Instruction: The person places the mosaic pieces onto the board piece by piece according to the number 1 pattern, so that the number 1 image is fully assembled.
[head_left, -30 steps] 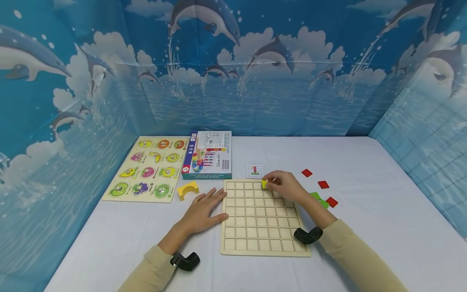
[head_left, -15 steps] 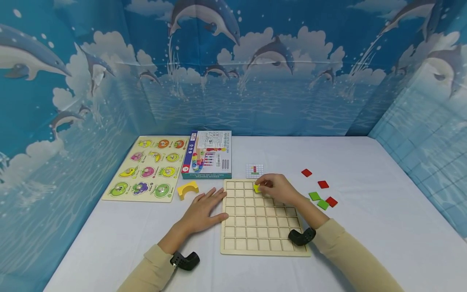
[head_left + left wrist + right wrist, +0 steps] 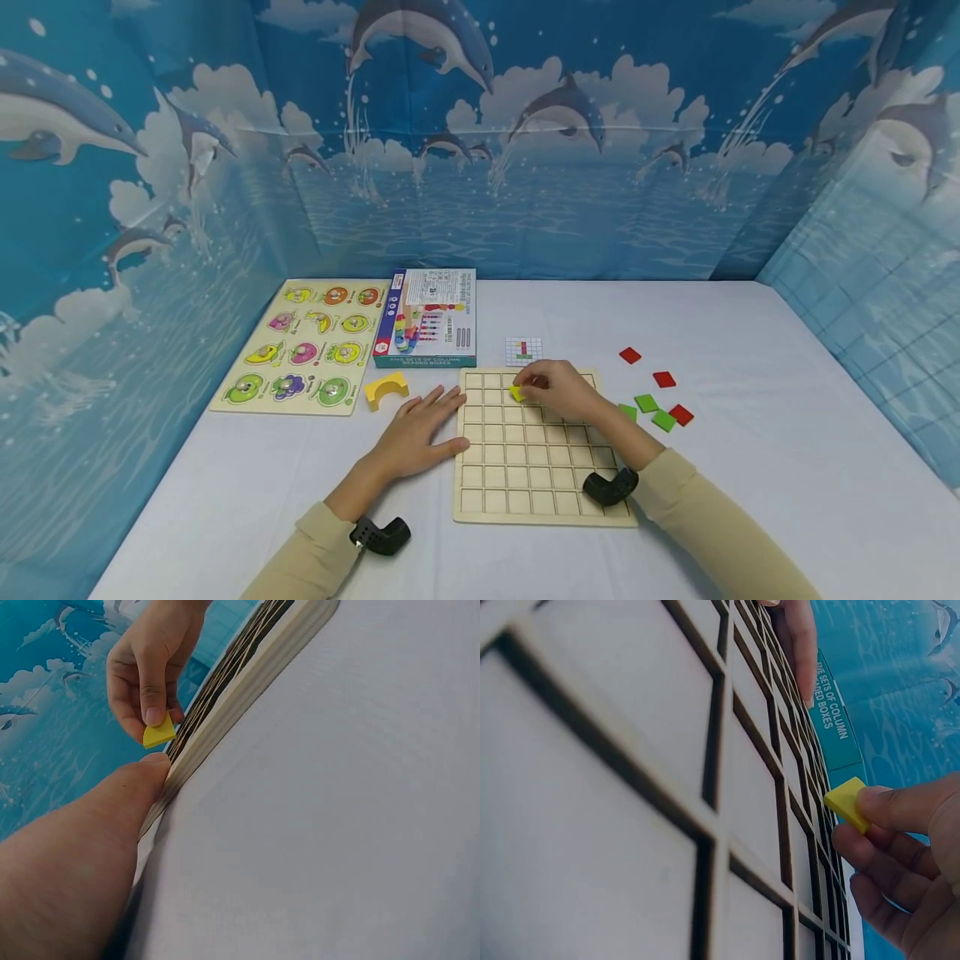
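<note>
Thumb and fingers of my right hand (image 3: 558, 390) pinch a small yellow square tile (image 3: 847, 801) over the upper rows of a wooden grid board (image 3: 517, 477). In the left wrist view the tile (image 3: 159, 734) is tilted, held by one edge. My left hand (image 3: 420, 435) lies with straight fingers along the board's left edge, fingertips and thumb touching it. Just behind the board is a small pattern card (image 3: 523, 351) printed with a grid and a red and green figure. Whether the tile touches the board, I cannot tell.
Red tiles (image 3: 664, 379) and green tiles (image 3: 647, 403) lie scattered right of the board. A yellow arch block (image 3: 386, 389) sits to the left. Behind it are a fruit puzzle board (image 3: 303, 350) and a boxed toy (image 3: 426, 321). A dolphin-print curtain (image 3: 480, 217) closes off the back.
My right hand has moved left and slightly nearer across the board with the yellow tile, uncovering green tiles on the right. My left hand has stayed in place.
</note>
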The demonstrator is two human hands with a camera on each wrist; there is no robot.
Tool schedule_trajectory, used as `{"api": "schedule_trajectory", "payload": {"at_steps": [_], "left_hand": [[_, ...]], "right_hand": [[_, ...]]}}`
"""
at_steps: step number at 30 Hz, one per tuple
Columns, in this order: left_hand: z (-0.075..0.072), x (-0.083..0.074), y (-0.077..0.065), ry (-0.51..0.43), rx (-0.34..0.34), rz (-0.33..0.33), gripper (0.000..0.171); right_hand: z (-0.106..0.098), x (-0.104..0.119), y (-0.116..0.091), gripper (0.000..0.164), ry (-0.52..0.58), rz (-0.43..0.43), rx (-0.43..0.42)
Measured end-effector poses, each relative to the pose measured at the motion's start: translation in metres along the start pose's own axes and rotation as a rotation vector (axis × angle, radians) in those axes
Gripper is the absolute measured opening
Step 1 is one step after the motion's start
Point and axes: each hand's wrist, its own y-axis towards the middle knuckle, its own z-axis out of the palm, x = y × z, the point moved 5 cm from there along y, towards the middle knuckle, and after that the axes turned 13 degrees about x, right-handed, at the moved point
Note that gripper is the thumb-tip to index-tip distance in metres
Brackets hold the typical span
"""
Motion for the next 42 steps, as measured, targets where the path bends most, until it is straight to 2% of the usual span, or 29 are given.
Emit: {"api": "schedule_trajectory", "payload": {"at_steps": [15,28,36,42], "left_hand": [[0.001,0.002,0.0,0.007,-0.005,-0.002,0.072],[0.004,0.002,0.001,0.001,0.019,-0.026,0.073],[0.003,0.002,0.001,0.014,0.012,-0.014,0.072],[0.0,0.0,0.001,0.018,0.006,-0.006,0.072]], "right_hand": [[0.004,0.009,0.006,0.014,-0.08,-0.103,0.051],[0.01,0.005,0.012,0.016,-0.138,-0.125,0.07],[0.01,0.009,0.011,0.015,-0.18,-0.182,0.071],[0.01,0.01,0.009,0.014,-0.167,-0.168,0.057]]}}
